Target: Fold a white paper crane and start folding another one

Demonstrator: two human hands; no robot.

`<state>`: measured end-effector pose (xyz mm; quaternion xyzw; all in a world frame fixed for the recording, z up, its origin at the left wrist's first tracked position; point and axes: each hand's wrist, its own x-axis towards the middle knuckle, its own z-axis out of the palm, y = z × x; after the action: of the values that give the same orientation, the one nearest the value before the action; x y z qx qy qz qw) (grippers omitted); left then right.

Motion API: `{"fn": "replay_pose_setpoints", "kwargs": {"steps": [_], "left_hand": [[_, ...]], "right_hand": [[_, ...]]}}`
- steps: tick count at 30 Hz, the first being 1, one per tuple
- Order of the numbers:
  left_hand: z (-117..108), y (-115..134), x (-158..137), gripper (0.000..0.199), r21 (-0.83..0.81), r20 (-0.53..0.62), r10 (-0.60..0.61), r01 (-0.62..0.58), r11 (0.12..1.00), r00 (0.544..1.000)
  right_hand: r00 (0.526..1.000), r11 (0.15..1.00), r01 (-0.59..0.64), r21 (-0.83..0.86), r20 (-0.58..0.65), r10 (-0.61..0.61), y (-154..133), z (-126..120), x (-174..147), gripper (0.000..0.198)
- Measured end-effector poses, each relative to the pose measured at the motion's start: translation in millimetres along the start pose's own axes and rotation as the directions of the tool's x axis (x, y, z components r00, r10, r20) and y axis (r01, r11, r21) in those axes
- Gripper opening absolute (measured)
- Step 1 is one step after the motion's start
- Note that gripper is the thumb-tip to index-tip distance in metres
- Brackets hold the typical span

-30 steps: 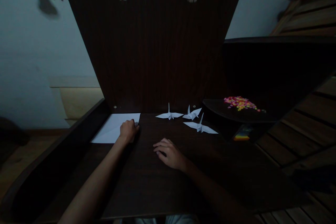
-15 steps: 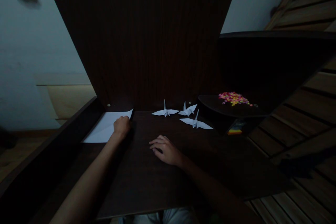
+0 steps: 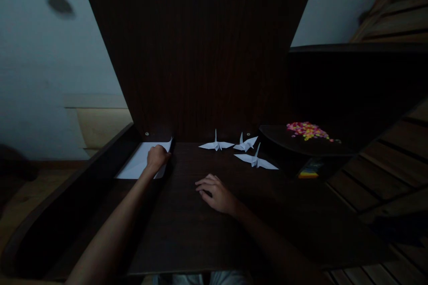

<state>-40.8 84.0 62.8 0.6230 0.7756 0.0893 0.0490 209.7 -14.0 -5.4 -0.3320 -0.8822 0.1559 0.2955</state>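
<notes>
White paper (image 3: 135, 163) lies at the left of the dark desk, its far right corner curled upward. My left hand (image 3: 158, 158) is closed at the paper's right edge; the fingertips are partly hidden, but the edge rises beside them. On the bare desk to the right, my right hand (image 3: 216, 193) lies palm down with fingers stretched out and holds nothing. Beyond it stand three folded white paper cranes: the left crane (image 3: 216, 145), the back right crane (image 3: 246, 144) and the nearer right crane (image 3: 256, 161).
A low shelf (image 3: 272, 136) at the right bears a pile of small pink, yellow and orange pieces (image 3: 307, 130). Below it sits a rainbow-striped item (image 3: 308, 173). A raised side board (image 3: 67, 205) borders the desk's left, and a tall dark panel (image 3: 200, 62) rises behind.
The camera view has shifted, so everything sits slightly further right. My left hand has turned a little at the paper, whose right edge is lifted more. My right hand rests as before.
</notes>
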Motion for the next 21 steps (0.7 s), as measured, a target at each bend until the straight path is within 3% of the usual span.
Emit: {"fn": "replay_pose_setpoints", "kwargs": {"steps": [13,17,21], "left_hand": [[-1,-16,3,0.021,-0.284,-0.001,-0.054,0.051,0.957,0.999],[-6,-16,-3,0.02,-0.402,-0.067,-0.067,0.035,0.915,0.995],[-24,-10,-16,0.02,-0.555,-0.183,-0.034,-0.075,0.828,0.983]], "right_hand": [[1.0,0.999,-0.013,0.048,-0.012,0.013,3,2,0,0.019],[1.0,0.998,-0.018,0.061,-0.015,0.019,2,2,0,0.02],[0.999,0.992,-0.033,0.118,-0.016,0.036,4,3,-2,0.02]]}}
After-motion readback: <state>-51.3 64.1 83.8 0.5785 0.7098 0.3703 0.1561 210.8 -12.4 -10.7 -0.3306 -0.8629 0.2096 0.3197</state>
